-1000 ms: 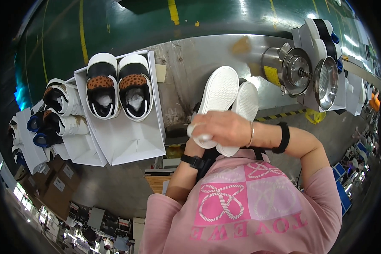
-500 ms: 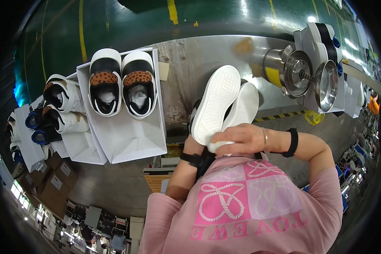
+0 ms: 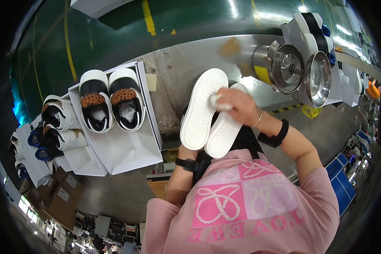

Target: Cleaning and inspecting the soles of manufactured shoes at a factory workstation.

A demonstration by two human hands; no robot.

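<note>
R hand (image 3: 240,106) is clamping fingers on a white wad (image 3: 220,102), holding it up at the L shoe's (image 3: 200,116) white sole; R shoe (image 3: 224,134) is sitting just beside, sole facing up too, both nr the metal bench's (image 3: 186,55) front edge. L hand (image 3: 187,152) is mostly hiding behind the soles, so can't tell its grip. Open white box (image 3: 125,154) is standing L w/ 2 spotted shoes (image 3: 123,95) resting inside; steel canister (image 3: 287,70) is standing R.

Glare streaks the green surface (image 3: 114,42), the white wad (image 3: 219,103) is blurred, and fisheye distortion bends edges
</note>
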